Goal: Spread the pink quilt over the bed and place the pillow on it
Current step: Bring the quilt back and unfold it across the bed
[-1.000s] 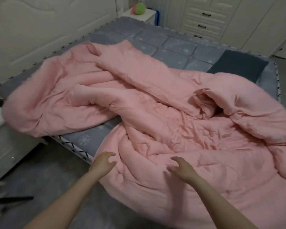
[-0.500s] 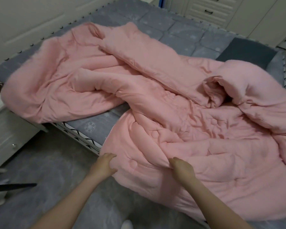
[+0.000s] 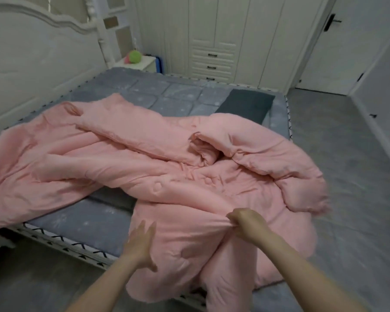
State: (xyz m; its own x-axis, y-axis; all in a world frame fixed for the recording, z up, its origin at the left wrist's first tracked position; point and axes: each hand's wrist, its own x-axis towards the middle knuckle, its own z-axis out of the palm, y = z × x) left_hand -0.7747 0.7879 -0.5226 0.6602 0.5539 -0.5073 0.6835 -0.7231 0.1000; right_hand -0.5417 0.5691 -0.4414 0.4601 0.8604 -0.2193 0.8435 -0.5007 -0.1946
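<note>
A person is standing at the bed point(image 3: 81, 224) w/ the pink quilt point(image 3: 167, 167) lying crumpled across the grey mattress, its near edge hanging over the side. The right hand point(image 3: 245, 224) is clenching a fold of quilt; the left hand point(image 3: 140, 242), fingers straight, is resting against the edge. A dark pillow point(image 3: 245, 104) is lying at the far corner.

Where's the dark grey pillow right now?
In the head view the dark grey pillow lies flat on the bed at its far right corner, just beyond the bunched pink quilt and in front of the white wardrobe drawers.
</note>
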